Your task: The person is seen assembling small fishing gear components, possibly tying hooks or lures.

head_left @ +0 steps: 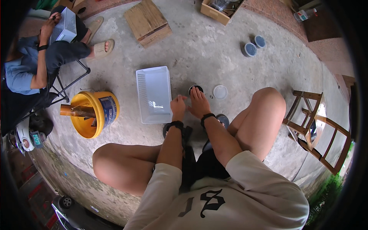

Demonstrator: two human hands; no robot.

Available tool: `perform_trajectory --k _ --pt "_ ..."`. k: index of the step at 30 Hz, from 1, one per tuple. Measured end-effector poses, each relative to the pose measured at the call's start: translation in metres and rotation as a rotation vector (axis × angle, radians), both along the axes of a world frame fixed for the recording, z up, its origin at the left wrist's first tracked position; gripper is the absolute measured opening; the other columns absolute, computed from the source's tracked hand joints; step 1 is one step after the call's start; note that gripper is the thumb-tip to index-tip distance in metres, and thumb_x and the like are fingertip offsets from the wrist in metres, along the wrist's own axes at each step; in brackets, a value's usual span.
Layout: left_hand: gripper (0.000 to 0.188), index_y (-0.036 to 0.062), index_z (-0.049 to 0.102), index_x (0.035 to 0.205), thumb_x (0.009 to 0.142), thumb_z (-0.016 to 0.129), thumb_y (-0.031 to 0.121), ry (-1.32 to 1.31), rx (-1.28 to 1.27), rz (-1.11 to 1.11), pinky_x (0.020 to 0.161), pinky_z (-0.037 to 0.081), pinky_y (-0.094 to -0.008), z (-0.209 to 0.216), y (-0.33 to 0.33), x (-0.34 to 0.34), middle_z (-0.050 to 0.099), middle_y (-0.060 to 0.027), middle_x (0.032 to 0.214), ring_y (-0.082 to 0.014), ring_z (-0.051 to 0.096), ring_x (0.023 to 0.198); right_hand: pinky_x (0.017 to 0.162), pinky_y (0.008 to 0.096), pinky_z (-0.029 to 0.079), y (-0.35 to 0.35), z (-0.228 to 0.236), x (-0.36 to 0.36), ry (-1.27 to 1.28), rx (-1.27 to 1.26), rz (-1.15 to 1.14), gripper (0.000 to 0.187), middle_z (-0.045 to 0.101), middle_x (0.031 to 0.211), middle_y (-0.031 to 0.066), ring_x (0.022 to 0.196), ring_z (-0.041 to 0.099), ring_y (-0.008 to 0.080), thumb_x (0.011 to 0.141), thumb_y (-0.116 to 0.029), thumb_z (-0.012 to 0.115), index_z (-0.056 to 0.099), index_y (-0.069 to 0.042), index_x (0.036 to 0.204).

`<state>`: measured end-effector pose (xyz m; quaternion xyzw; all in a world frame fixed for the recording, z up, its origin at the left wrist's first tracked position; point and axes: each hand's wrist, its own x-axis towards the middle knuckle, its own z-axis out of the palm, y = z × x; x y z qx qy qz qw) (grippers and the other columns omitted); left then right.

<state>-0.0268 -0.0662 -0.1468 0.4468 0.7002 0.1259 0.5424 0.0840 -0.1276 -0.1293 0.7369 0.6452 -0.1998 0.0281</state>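
Observation:
Between my knees, my right hand [199, 103] reaches forward with its fingers stretched out over a small round tub [190, 91] with a dark inside. The fingertips cover part of the tub; whether they touch what is in it is hidden. Close on its left is my left hand [178, 106], fingers curled together, and anything in them is too small to make out. A white plastic basket [154, 92] lies just left of that hand. To the right of the tub, a round whitish lid [220, 92] rests on the concrete, with a small dark ring beside it.
A yellow bucket [87, 100] holding wooden pieces stands at the left. Behind it a seated person [28, 73] holds another white basket [68, 27]. Farther off are a wooden box [147, 21], an open carton [218, 13] and two lidded tubs [250, 50]. A wooden chair [306, 119] is at the right.

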Motion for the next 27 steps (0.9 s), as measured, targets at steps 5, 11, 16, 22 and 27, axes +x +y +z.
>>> perform_trajectory --k 5,11,16,22,27 --pt "0.041 0.0019 0.071 0.079 0.089 0.044 0.030 -0.040 0.067 0.011 0.073 0.047 -0.0373 0.008 -0.002 0.001 0.068 -0.0158 0.077 -0.0298 0.064 0.075 0.110 0.0372 0.025 -0.001 -0.004 0.001 0.044 0.104 -0.013 0.081 0.032 0.144 0.0190 0.135 0.030 0.0283 0.077 -0.040 0.064 0.032 0.004 0.137" --pt "0.040 0.0011 0.072 0.083 0.089 0.044 0.029 -0.025 0.116 0.009 0.075 0.047 -0.0373 0.012 -0.002 -0.001 0.068 -0.0169 0.078 -0.0299 0.064 0.077 0.109 0.0377 0.028 -0.002 -0.003 0.003 0.162 0.177 -0.065 0.071 0.033 0.142 0.0206 0.133 0.032 0.0310 0.078 -0.029 0.063 0.034 0.007 0.133" --pt "0.039 0.0001 0.072 0.084 0.091 0.044 0.027 -0.022 0.222 0.003 0.057 0.041 -0.0331 0.008 -0.003 -0.004 0.054 -0.0059 0.055 -0.0170 0.051 0.054 0.109 0.0386 0.029 -0.003 -0.002 0.003 0.176 0.239 -0.064 0.065 0.034 0.142 0.0211 0.133 0.033 0.0324 0.080 -0.024 0.060 0.036 0.008 0.131" --pt "0.040 0.0003 0.072 0.082 0.090 0.045 0.029 -0.020 0.225 0.003 0.057 0.042 -0.0331 0.007 -0.007 -0.007 0.055 -0.0057 0.054 -0.0176 0.052 0.053 0.109 0.0397 0.028 -0.007 0.000 0.004 0.161 0.290 -0.018 0.063 0.037 0.140 0.0194 0.132 0.033 0.0313 0.080 -0.024 0.058 0.038 0.006 0.132" --pt "0.041 -0.0002 0.071 0.080 0.089 0.044 0.029 0.026 0.182 -0.038 0.074 0.046 -0.0373 0.018 -0.007 -0.014 0.067 -0.0173 0.075 -0.0297 0.063 0.074 0.110 0.0394 0.026 -0.004 -0.001 0.002 -0.007 0.139 -0.023 0.062 0.040 0.138 0.0167 0.132 0.034 0.0293 0.080 -0.027 0.061 0.041 0.004 0.131"
